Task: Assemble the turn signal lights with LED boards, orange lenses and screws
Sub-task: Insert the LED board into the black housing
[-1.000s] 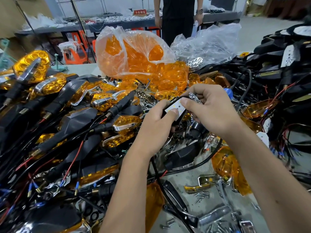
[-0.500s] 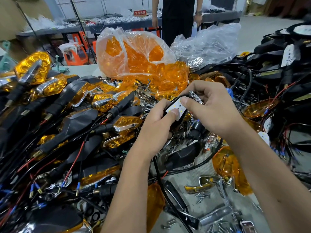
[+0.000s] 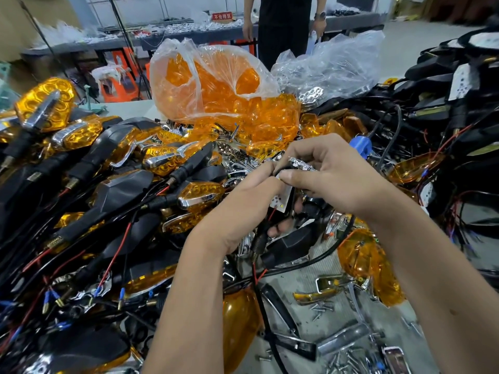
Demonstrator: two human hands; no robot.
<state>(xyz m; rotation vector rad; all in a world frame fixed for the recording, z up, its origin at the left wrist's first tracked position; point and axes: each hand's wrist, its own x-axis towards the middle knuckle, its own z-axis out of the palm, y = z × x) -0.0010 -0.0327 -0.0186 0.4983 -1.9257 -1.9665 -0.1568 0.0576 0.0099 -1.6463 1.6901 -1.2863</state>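
Crowded workbench (image 3: 310, 282), both hands (image 3: 294, 190) pinching LED board (image 3: 282, 202), finished lights (image 3: 108, 184) crowding left

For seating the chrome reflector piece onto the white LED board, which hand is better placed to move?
The right hand, probably. It pinches the chrome reflector piece just above the white LED board, while the left hand grips that board and its wires, steadying them.
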